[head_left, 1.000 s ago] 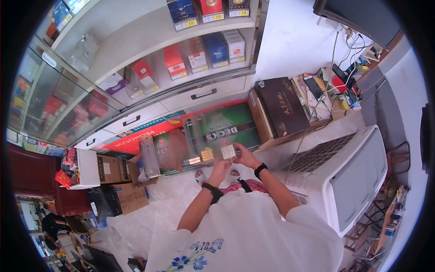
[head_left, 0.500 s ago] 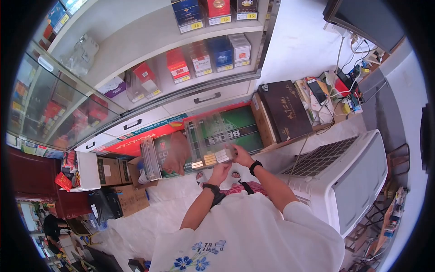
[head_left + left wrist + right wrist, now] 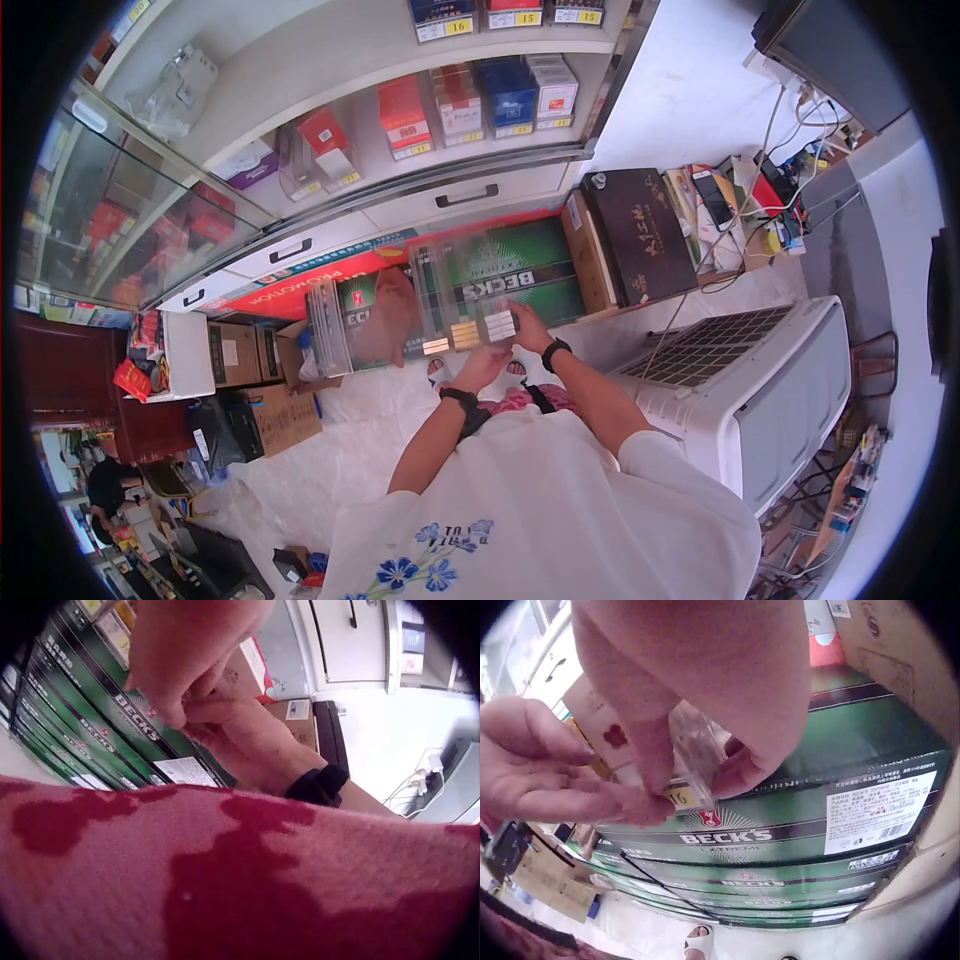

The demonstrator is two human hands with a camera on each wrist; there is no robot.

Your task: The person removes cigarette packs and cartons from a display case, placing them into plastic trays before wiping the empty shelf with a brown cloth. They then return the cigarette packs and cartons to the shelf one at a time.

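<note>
In the head view, my right hand (image 3: 527,327) grips a clear plastic cigarette holder (image 3: 697,750) containing white packs (image 3: 500,325). The right wrist view shows a yellow price label (image 3: 680,797) reading 16 on the holder's front edge and a red emblem on a white pack. My left hand (image 3: 485,367) holds the near end of the holder, its fingertips right at the label. Close by on the left, gold-ended packs (image 3: 463,334) sit in another clear holder. Green Beck's cartons (image 3: 515,270) lie under the holders.
A reddish-brown bag (image 3: 392,310) and more clear holders (image 3: 325,325) lie on the cartons at left. Behind stands a cabinet with cigarette packs (image 3: 403,115) on its shelves. A dark brown box (image 3: 637,235) stands at right, near a white air cooler (image 3: 740,395).
The holder with white packs has turned in my hands and now stands a little apart from the gold-ended packs. The head view has shifted slightly.
</note>
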